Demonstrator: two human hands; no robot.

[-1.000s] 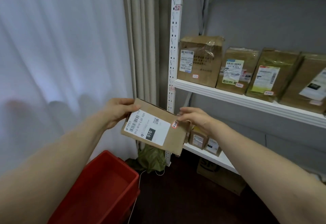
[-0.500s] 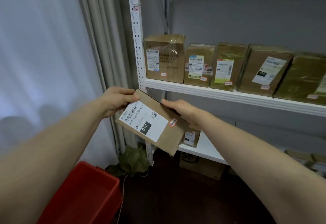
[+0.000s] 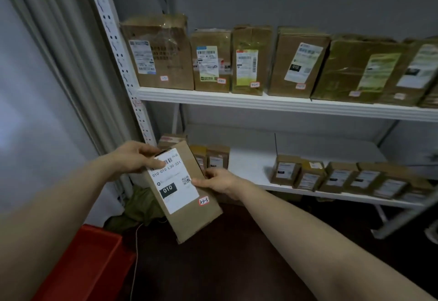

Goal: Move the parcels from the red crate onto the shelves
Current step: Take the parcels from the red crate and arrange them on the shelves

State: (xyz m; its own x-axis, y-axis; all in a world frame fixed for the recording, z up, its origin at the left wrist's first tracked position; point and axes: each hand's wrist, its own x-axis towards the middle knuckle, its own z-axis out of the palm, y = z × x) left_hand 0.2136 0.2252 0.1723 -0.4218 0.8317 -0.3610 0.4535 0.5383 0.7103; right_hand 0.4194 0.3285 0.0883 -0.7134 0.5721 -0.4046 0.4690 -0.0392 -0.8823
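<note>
I hold a flat brown cardboard parcel [image 3: 189, 215] with a white "010" label in front of the lower shelf's left end. My left hand [image 3: 135, 158] grips its upper left corner, thumb across the label. My right hand [image 3: 218, 180] holds its right edge, thumb on the label. The parcel tilts, its long side running down to the right. The red crate [image 3: 87, 265] sits on the floor at the lower left; its inside is mostly out of view.
A white shelf unit [image 3: 260, 101] fills the right. Its upper shelf carries a row of several cardboard boxes [image 3: 161, 54]. The lower shelf [image 3: 251, 165] has small parcels at both ends and a bare gap between. A curtain hangs left; a green bag [image 3: 139, 208] lies on the floor.
The view has swung right and down toward the lower shelf. The parcel has turned from lying crosswise to nearly lengthwise, and my right hand has slid along to its right edge.
</note>
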